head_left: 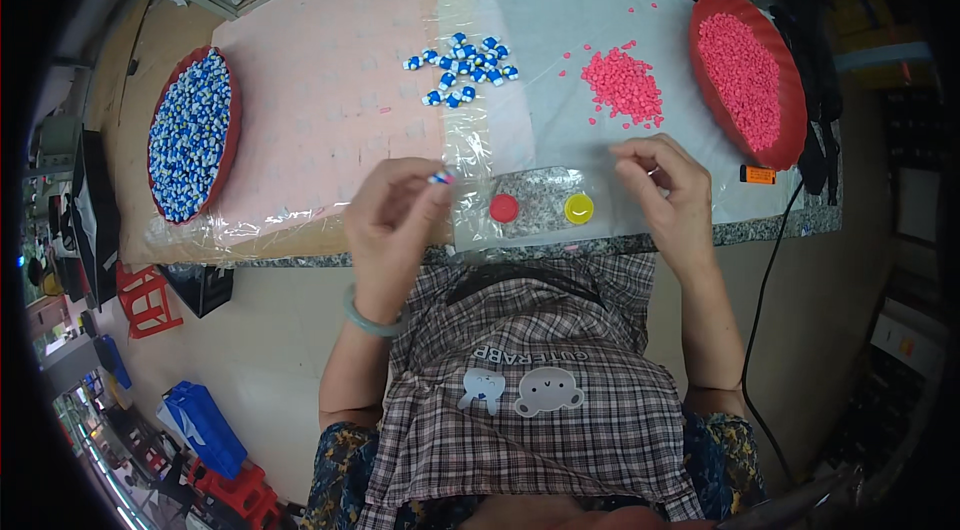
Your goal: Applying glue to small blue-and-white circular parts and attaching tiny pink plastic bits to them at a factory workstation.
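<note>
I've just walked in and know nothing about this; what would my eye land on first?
Probably the vivid pink pieces, heaped right of centre, with more in a red oval dish at the far right. Blue-and-white pieces balance them, filling another red dish at the far left and scattered near the middle. Closer in, the left hand pinches one tiny blue, white and pink piece.

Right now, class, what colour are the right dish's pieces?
Pink pieces, best seen in the head view.
</note>
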Available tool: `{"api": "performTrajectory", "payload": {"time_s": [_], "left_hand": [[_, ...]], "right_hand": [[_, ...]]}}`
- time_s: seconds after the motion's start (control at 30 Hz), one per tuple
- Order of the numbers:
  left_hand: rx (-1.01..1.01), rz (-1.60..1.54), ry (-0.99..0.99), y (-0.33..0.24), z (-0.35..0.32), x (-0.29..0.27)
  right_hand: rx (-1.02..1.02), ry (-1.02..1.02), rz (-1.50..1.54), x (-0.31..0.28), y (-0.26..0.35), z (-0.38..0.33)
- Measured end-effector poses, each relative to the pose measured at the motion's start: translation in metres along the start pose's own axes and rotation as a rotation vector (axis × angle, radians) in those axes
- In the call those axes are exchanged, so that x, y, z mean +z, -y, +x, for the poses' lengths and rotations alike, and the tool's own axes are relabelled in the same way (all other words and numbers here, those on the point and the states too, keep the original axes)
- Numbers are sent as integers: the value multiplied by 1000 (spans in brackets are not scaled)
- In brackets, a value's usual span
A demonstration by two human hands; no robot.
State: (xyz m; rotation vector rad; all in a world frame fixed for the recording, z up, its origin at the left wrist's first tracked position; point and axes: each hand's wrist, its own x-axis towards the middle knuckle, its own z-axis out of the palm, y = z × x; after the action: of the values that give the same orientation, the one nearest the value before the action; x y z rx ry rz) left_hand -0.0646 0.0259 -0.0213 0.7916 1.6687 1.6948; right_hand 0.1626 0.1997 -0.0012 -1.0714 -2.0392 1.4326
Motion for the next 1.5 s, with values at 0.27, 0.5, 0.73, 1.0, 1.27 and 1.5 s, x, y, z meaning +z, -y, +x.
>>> {"api": "performTrajectory", "payload": {"time_s": [0.27,0.5,0.73,1.0,1.27,1.5], "left_hand": [[74,545,-118,10,32,-41],[395,901,-119,-2,44,-22],[624,960,-23,4,78,6],[555,969,41,8,88,9],[314,616,84,-18,68,14],[70,69,302,-17,26,43]], "right_hand": [[-354,-240,-450,25,-23,39],[-385,-260,-563,25,-32,44],[-292,-161,-587,20,-22,44],[61,59,267,-3,-26,28],[20,38,442,-13,-34,17],[73,76,478,-21,-28,8]]}}
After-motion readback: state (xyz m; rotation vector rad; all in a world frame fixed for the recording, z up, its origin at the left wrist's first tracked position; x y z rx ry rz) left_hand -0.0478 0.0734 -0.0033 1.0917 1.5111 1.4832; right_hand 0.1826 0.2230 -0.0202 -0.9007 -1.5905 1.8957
